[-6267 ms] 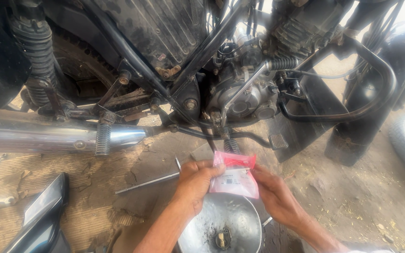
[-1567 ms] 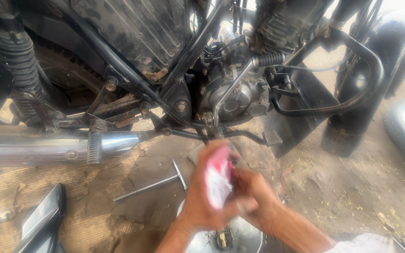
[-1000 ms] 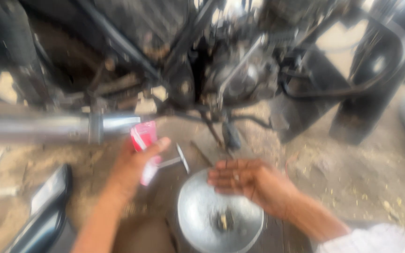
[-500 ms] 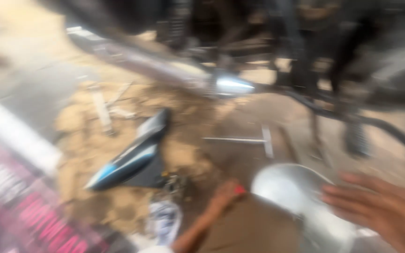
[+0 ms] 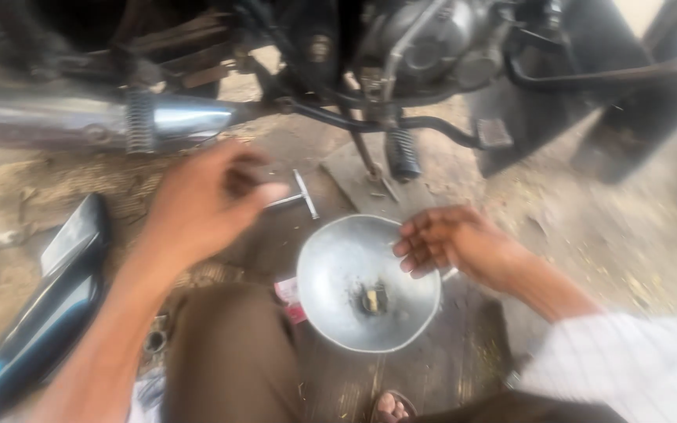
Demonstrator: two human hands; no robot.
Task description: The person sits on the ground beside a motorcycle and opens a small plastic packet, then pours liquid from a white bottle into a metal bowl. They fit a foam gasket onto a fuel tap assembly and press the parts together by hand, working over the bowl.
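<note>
In the middle of the view, a shallow round metal bowl, set on the ground just before the crouched knee; inside, near the bottom, one small dark-and-yellowish part, too small to identify. Right hand resting at the upper right rim of the bowl, fingers bent and slightly apart, touching or almost touching the metal, holding nothing visible. Left hand raised above the ground to the left of the bowl, blurred, fingers loosely curled; cannot tell whether anything small is pinched inside, but nothing seen in it. Just beside the bowl's left edge, half hidden under it, a small pink-red packet lying flat on the ground. Beyond the left hand, a T-shaped metal tool on the dirt, not touched. Further out: chrome exhaust pipe across the upper left, engine block and footpeg of a motorcycle above, dark blue body panel lying at the far left.

As for progress, only a judgement: bowl placed and holding one removed piece, packet put down, tool lying idle; engine side not open in view; seemingly an early or middle stage, with most work on the machine not yet done.
</note>
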